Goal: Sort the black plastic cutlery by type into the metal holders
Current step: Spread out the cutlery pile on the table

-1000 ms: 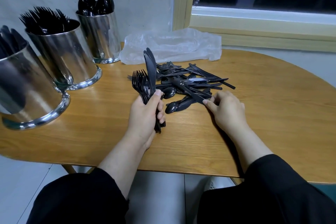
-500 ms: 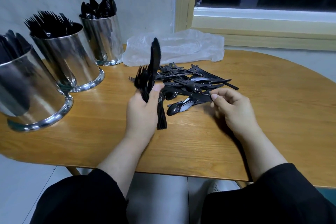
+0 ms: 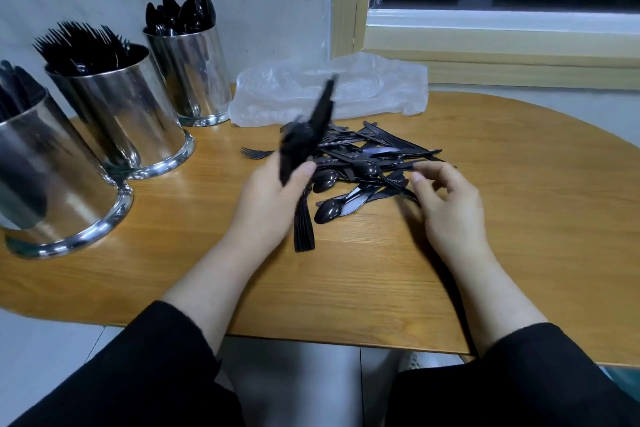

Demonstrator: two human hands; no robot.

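Nearest the camera, black sleeves over a wooden table. Just beyond, left hand curled round a bundle of forks and knives, handles pointing down past the palm, heads fanned up and blurred; likely gathered in one fist so several pieces go to the holders in one trip. Right hand at the near right edge of the loose pile, fingers bent toward the handles; whether pinching a piece or only reaching, cannot tell. Pile a tangle of spoons, knives and forks, so pulling one free probably drags its neighbours. One stray fork lying apart on the left. Further left, three metal holders in a row: knife holder closest, fork holder in the middle, spoon holder furthest, all part filled. Behind the pile, a crumpled clear bag against the wall, below a window frame. Path from left hand to holders open across bare wood.
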